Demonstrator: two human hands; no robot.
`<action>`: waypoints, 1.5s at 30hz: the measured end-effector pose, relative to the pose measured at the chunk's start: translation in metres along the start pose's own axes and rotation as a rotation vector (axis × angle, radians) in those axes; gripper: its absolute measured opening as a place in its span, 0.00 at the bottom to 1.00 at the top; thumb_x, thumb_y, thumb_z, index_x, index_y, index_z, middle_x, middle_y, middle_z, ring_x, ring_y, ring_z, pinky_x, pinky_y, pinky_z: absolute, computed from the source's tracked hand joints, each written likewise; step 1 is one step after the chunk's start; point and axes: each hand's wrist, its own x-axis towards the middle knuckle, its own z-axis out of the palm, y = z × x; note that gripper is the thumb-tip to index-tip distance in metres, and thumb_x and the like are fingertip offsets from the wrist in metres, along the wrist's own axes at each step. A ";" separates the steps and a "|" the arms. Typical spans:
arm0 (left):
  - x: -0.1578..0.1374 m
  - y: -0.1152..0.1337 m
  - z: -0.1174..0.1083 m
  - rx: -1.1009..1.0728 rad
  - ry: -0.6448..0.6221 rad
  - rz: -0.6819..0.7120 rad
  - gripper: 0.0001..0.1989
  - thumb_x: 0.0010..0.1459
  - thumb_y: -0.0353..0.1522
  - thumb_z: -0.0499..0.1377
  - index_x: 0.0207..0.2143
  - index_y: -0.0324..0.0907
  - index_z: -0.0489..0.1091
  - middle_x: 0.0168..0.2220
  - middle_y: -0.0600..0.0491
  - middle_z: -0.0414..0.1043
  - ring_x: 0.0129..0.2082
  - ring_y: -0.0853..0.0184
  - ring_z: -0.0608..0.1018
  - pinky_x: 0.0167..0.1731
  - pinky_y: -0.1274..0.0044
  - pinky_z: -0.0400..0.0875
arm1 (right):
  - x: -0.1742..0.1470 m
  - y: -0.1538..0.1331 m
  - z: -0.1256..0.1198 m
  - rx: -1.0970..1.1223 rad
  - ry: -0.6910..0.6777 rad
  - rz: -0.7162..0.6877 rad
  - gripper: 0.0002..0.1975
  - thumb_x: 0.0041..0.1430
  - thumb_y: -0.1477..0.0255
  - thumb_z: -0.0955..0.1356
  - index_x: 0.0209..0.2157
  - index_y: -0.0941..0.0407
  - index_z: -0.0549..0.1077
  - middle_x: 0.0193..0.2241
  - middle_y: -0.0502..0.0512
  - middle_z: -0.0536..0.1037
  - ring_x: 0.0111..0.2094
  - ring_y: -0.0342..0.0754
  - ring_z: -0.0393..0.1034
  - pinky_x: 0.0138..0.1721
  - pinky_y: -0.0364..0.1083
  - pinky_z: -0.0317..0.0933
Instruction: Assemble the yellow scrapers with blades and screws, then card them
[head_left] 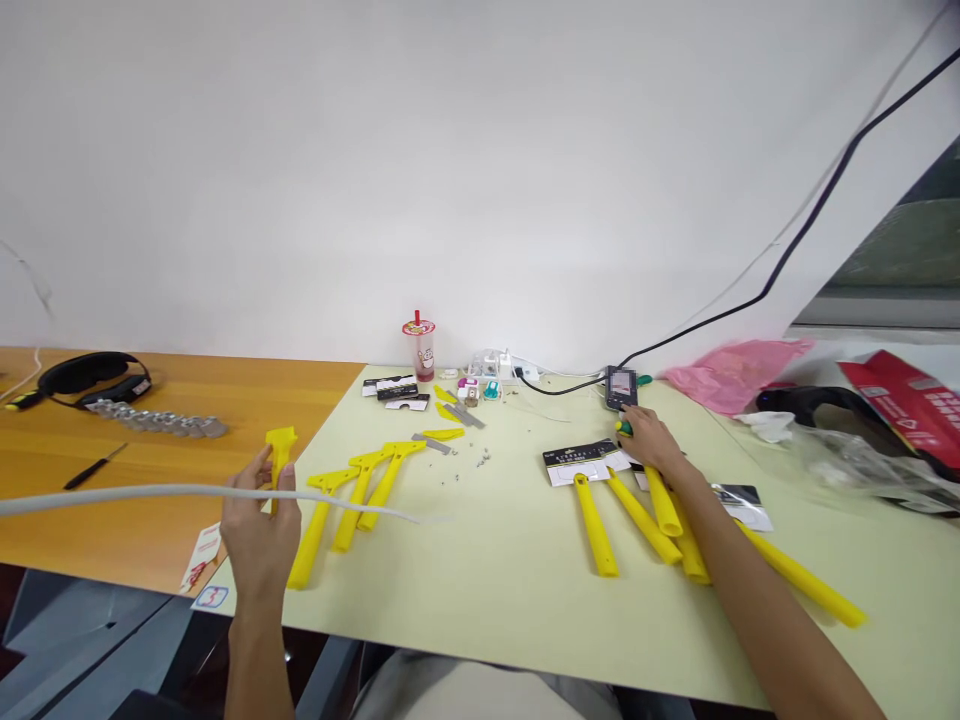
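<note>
Raised over the left part of the table, my left hand [259,525] is closed around a yellow plastic scraper [281,443], its wide head pointing up. Beside it lie 3 yellow scrapers [369,490] in a slanted row. My right hand [651,442] is reached out to the right, fingers closed at a screwdriver [624,428], of which only a short green and yellow handle end shows. Just beyond that hand is a small black device [621,387] with a screen. Yellow tube handles [596,527] lie under and beside my right forearm, some partly hidden by it.
Blades [463,414], yellow pieces and tiny screws [484,458] are scattered mid-table. A cup [423,350] with a straw stands by the wall. A white cable [187,492] crosses before my left hand. Pink bag [735,375] at right; black-handled screwdriver [94,468] on the wooden table.
</note>
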 end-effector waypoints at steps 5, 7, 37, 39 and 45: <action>0.006 0.061 0.014 -0.535 0.081 -0.129 0.26 0.66 0.49 0.69 0.58 0.42 0.77 0.51 0.44 0.80 0.50 0.57 0.83 0.53 0.65 0.81 | -0.003 0.001 -0.002 -0.005 0.009 -0.017 0.20 0.65 0.73 0.69 0.57 0.59 0.80 0.67 0.68 0.77 0.69 0.68 0.68 0.66 0.63 0.69; 0.011 0.085 0.022 -0.773 0.038 -0.160 0.25 0.64 0.48 0.72 0.56 0.43 0.78 0.50 0.46 0.80 0.49 0.58 0.83 0.51 0.66 0.83 | -0.003 0.002 -0.002 -0.003 0.011 -0.021 0.22 0.63 0.73 0.69 0.58 0.59 0.79 0.65 0.69 0.79 0.68 0.68 0.69 0.65 0.62 0.69; 0.062 0.258 0.061 -1.482 -0.807 0.048 0.19 0.67 0.38 0.70 0.56 0.45 0.71 0.49 0.47 0.78 0.49 0.58 0.84 0.47 0.64 0.90 | 0.003 -0.001 0.002 -0.011 0.060 -0.073 0.09 0.61 0.74 0.69 0.42 0.57 0.79 0.64 0.70 0.78 0.71 0.68 0.66 0.69 0.61 0.67; 0.063 0.262 0.064 -1.500 -0.796 0.054 0.18 0.68 0.38 0.70 0.56 0.46 0.71 0.48 0.47 0.78 0.48 0.58 0.84 0.47 0.64 0.90 | 0.004 -0.002 0.003 -0.014 0.071 -0.077 0.08 0.61 0.75 0.69 0.42 0.57 0.79 0.67 0.71 0.76 0.74 0.68 0.62 0.70 0.61 0.66; 0.064 0.259 0.072 -1.521 -0.768 0.034 0.20 0.67 0.38 0.71 0.56 0.46 0.70 0.49 0.47 0.78 0.51 0.56 0.84 0.48 0.61 0.90 | 0.006 0.002 0.005 -0.017 0.087 -0.084 0.07 0.60 0.74 0.69 0.40 0.55 0.78 0.66 0.68 0.75 0.72 0.67 0.63 0.70 0.62 0.66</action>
